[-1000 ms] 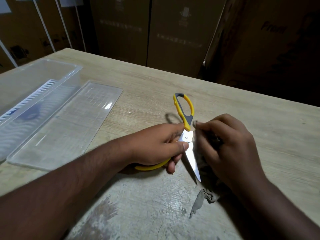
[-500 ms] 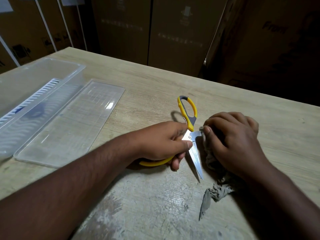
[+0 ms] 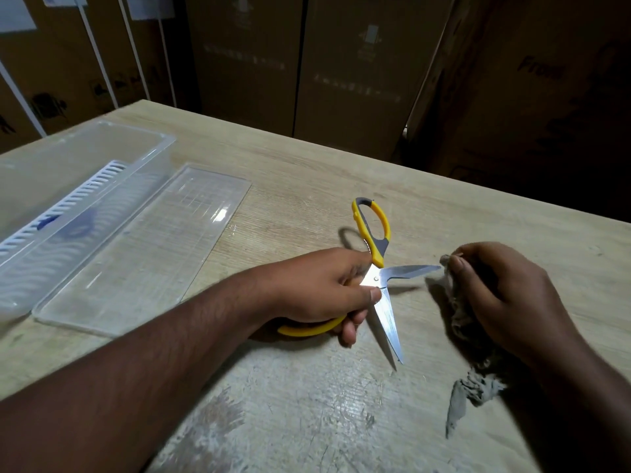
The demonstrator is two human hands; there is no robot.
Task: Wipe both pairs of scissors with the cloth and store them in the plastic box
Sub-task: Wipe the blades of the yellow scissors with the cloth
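Note:
Yellow-and-grey scissors [image 3: 387, 312] lie spread wide on the wooden table. My left hand [image 3: 327, 291] grips the lower yellow handle near the pivot. One blade points right, the other points toward me. My right hand [image 3: 502, 298] holds a grey frayed cloth [image 3: 457, 302] bunched in its fingers, right at the tip of the right-pointing blade. A clear plastic box [image 3: 68, 199] with a white slatted insert stands at the far left; something blue shows blurred inside it.
The box's clear flat lid [image 3: 146, 254] lies on the table between the box and my left arm. Large cardboard cartons [image 3: 341, 63] stand behind the table's far edge. The table surface near me is worn and whitish.
The right hand with the cloth has slid outward along the blade to its tip, leaving that blade uncovered. The left hand has kept its grip.

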